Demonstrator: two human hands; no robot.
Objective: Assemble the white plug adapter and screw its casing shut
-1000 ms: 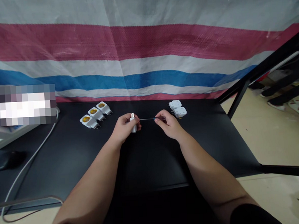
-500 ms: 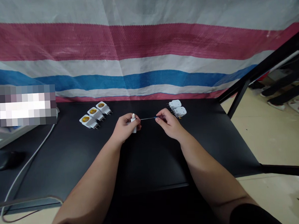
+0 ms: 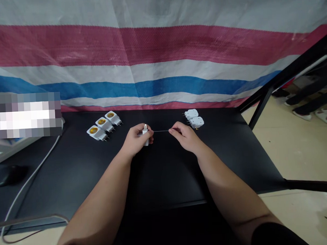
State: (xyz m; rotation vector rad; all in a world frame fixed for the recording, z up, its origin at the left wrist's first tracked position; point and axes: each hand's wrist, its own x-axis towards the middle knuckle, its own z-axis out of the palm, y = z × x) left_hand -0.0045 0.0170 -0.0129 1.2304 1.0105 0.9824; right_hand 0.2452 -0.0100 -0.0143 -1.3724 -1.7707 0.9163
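Note:
My left hand (image 3: 137, 139) is closed around a white plug-in lamp socket (image 3: 146, 140), with its metal prongs at the top between thumb and fingers. From the right, the thin metal shaft of a screwdriver (image 3: 161, 131) reaches to the left fingers at the socket's side. My right hand (image 3: 184, 135) pinches the screwdriver's handle, mostly hidden by the fingers. Whether the tip sits in a screw is hidden. Just behind my right hand lie two white plug bodies (image 3: 197, 122), side by side. On the left, three white plug-in lamp sockets (image 3: 97, 133) with brass-coloured openings lie in a slanting row.
All this lies on a black table (image 3: 163, 173). A dark computer mouse (image 3: 10, 176) and a pale cable (image 3: 36, 171) are at the left. A striped sheet (image 3: 154, 46) hangs behind; a black metal frame (image 3: 263, 104) stands at the right edge, a person's legs (image 3: 307, 98) beyond.
The right fingers have turned and closed slightly on the screwdriver, so its handle shows less. My left hand and the socket have barely shifted.

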